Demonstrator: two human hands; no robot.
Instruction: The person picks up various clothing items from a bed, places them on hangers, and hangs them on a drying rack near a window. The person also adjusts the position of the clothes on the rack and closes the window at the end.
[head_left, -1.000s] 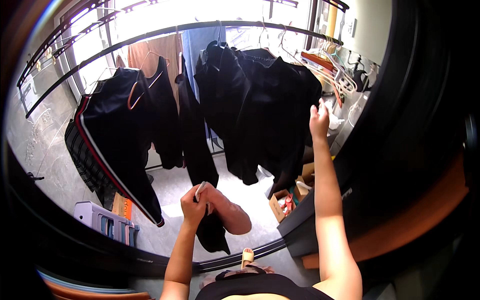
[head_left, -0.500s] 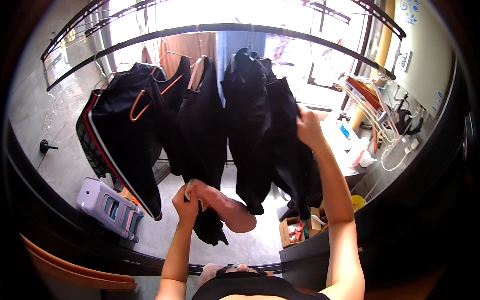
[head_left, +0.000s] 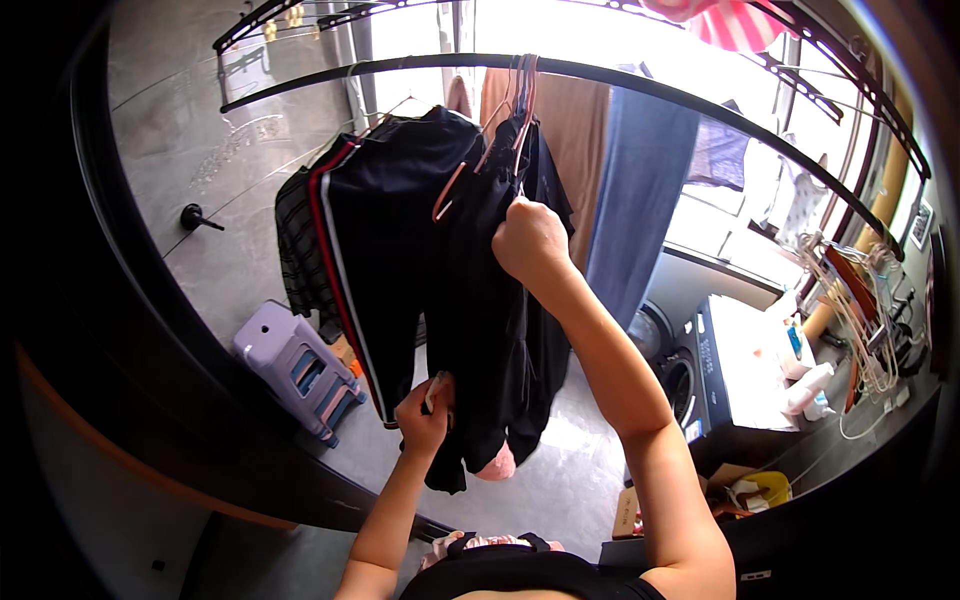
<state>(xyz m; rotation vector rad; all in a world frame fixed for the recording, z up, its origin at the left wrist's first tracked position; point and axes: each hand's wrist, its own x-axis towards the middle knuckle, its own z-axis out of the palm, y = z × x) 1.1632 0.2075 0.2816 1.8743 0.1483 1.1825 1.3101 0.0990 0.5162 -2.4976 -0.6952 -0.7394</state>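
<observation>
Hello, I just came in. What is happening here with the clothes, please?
A person stands under a curved drying rail hung with dark garments. The right hand is raised and grips the upper part of a black garment that hangs from pink hangers. The left hand holds the lower edge of the same dark clothing. A lilac step stool stands on the floor at the left, and a washing machine is at the right.

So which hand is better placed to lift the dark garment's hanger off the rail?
Probably the right hand: it is raised and closed on the top of the dark garment, just below the pink hangers on the curved rail. The left hand grips the hem far below.
</observation>
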